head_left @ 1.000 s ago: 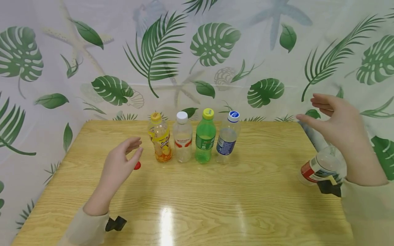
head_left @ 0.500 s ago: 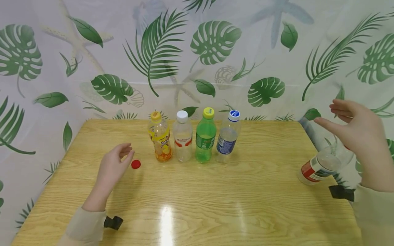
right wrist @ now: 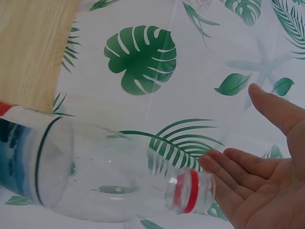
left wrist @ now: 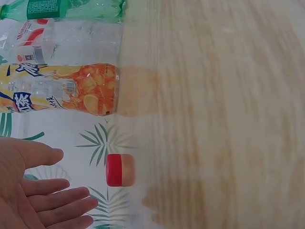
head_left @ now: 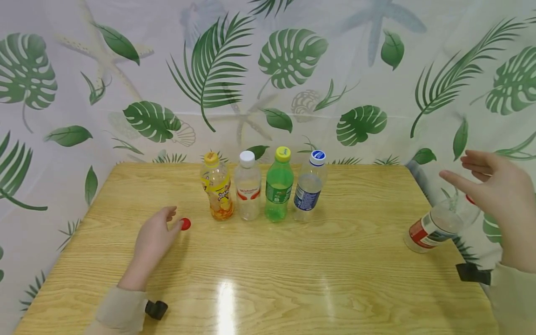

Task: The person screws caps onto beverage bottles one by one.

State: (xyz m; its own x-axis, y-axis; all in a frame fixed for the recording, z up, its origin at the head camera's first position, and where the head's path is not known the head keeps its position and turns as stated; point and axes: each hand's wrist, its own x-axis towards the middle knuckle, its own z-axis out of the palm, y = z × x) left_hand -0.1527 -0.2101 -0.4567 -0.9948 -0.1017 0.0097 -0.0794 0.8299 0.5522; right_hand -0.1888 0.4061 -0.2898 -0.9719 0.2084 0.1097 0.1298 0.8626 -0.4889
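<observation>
A red bottle cap (head_left: pixel 186 224) lies on the wooden table, and my left hand (head_left: pixel 156 237) hovers just left of it. In the left wrist view the thumb (left wrist: pixel 45 156) and fingers are spread apart, with a small gap to the cap (left wrist: pixel 119 170). At the table's right edge stands a large clear plastic bottle (head_left: pixel 433 227) with a red and white label and no cap on its mouth. My right hand (head_left: pixel 500 188) is beside its top, thumb apart from the fingers, holding nothing. In the right wrist view its fingers are close to the bottle's neck (right wrist: pixel 193 192); contact is unclear.
Along the table's back stand an orange-capped bottle (head_left: pixel 219 195), a white-capped clear bottle (head_left: pixel 249 195), a green bottle (head_left: pixel 279 190) with a yellow cap, and a blue-labelled bottle (head_left: pixel 309 193). Leaf-patterned cloth (head_left: pixel 251 70) rises behind the wooden table (head_left: pixel 293 279).
My left hand has lowered toward the red cap. My right hand has moved right and down beside the large bottle's top. All the bottles have stayed put.
</observation>
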